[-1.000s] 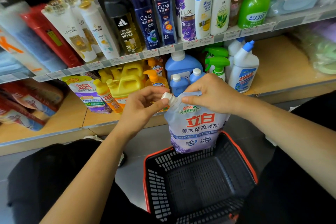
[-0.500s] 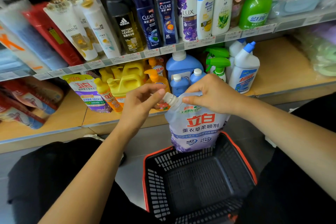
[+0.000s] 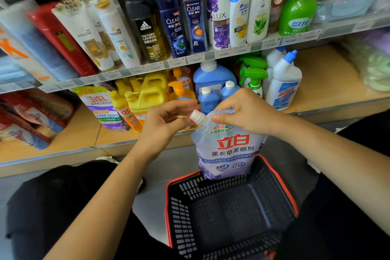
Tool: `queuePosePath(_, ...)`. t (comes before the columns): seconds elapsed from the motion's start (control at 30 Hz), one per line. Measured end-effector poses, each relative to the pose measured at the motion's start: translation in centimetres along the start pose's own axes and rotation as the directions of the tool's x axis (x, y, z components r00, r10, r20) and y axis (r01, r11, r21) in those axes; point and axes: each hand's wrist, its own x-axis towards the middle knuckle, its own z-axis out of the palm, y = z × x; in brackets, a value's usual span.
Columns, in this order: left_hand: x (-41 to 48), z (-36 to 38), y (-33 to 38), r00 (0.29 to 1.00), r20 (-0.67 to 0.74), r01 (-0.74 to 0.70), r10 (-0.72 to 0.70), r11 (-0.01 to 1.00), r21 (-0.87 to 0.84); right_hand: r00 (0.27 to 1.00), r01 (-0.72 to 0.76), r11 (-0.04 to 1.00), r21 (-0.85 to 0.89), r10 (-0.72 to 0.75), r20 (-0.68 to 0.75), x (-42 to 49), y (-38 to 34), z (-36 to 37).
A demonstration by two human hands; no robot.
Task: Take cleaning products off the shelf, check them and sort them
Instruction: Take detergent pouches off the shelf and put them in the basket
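A pale purple softener refill pouch [image 3: 230, 150] with red lettering hangs upright over the far rim of a black basket with a red rim [image 3: 292, 196]. My right hand [image 3: 247, 112] pinches the pouch's top edge beside the spout. My left hand [image 3: 162, 124] is at the white screw cap [image 3: 197, 116], thumb against its lower side and forefinger blurred just above it. The basket holds nothing that I can see.
The lower shelf [image 3: 329, 82] carries a similar pouch [image 3: 103, 107], yellow jugs [image 3: 147, 95], blue bottles [image 3: 213, 78], green sprayers [image 3: 253, 76] and white toilet cleaners [image 3: 283, 84]. Shampoo bottles [image 3: 175, 23] line the upper shelf. My dark-clothed knees flank the basket.
My left hand's fingers have shifted around the cap, first covering it and now leaving it exposed. The pouch and my right hand have stayed in place.
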Motion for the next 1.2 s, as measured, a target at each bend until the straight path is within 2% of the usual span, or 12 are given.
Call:
queuePosePath(0.17,-0.1,0.8,0.5,0.997,-0.081,0.003,0.004,0.997,0.08,1.0,0.016,1.0,0.002,-0.016,-0.01,0.0,0.1,0.2)
queuePosePath(0.33,-0.1,-0.1,0.1,0.998,0.06,0.006,-0.007,1.0,0.016,0.999,0.029,1.0,-0.002,-0.029,-0.013,0.1,0.3,0.1)
queuePosePath(0.4,-0.1,0.2,0.3,0.999,0.022,0.032,-0.032,0.999,0.027,0.999,0.032,0.999,0.002,-0.032,-0.008,0.1,0.2,0.1)
queuePosePath(0.5,-0.2,0.7,0.5,0.998,-0.07,0.001,0.006,0.994,0.106,1.0,0.024,1.0,0.016,-0.024,-0.017,0.0,0.1,0.2)
queuePosePath(0.7,-0.1,-0.3,0.4,0.996,0.078,-0.045,0.039,0.996,0.071,1.0,0.017,1.0,0.018,-0.017,-0.017,-0.1,0.1,0.2)
queuePosePath(0.87,-0.2,0.6,0.4,0.998,-0.056,0.017,-0.014,0.998,0.056,1.0,0.012,1.0,0.024,-0.011,-0.015,0.0,0.2,0.1)
queuePosePath(1.0,-0.2,0.9,0.7,0.997,-0.077,-0.013,0.023,0.991,0.132,1.0,0.013,0.999,0.047,-0.013,-0.001,-0.2,0.0,0.2)
queuePosePath(1.2,-0.4,0.4,1.0,0.985,0.064,-0.168,0.158,0.96,0.224,0.999,0.022,0.996,0.082,-0.02,-0.03,-0.1,0.2,0.0)
